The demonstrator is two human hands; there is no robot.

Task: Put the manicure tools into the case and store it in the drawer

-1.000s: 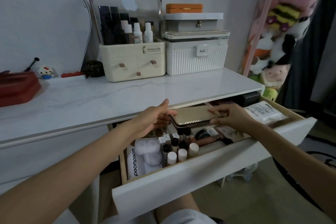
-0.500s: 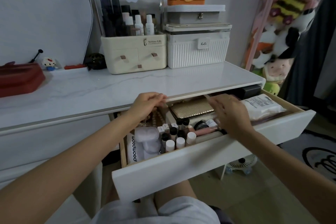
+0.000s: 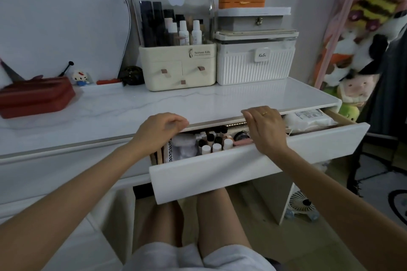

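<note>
The white drawer (image 3: 242,169) under the marble tabletop stands partly open. Only a thin strip of the gold manicure case (image 3: 236,125) shows at the back of it, just under the table's edge; the remainder is hidden. My left hand (image 3: 158,133) hovers at the drawer's left end by the table edge, fingers loosely curled and holding nothing. My right hand (image 3: 267,130) lies over the middle of the drawer, fingers bent down and relaxed, its wrist against the top of the drawer front.
Small bottles (image 3: 217,142) and a white packet (image 3: 308,120) fill the drawer. A cream cosmetic organiser (image 3: 176,68), a white ribbed box (image 3: 255,66) and a red box (image 3: 35,97) stand on the tabletop. My knees are beneath the drawer; a small fan (image 3: 301,204) sits on the floor.
Both hands let go of the gold case, which stayed in the drawer. The drawer slid inward, so the case is now mostly under the tabletop. My right hand shifted toward the drawer front.
</note>
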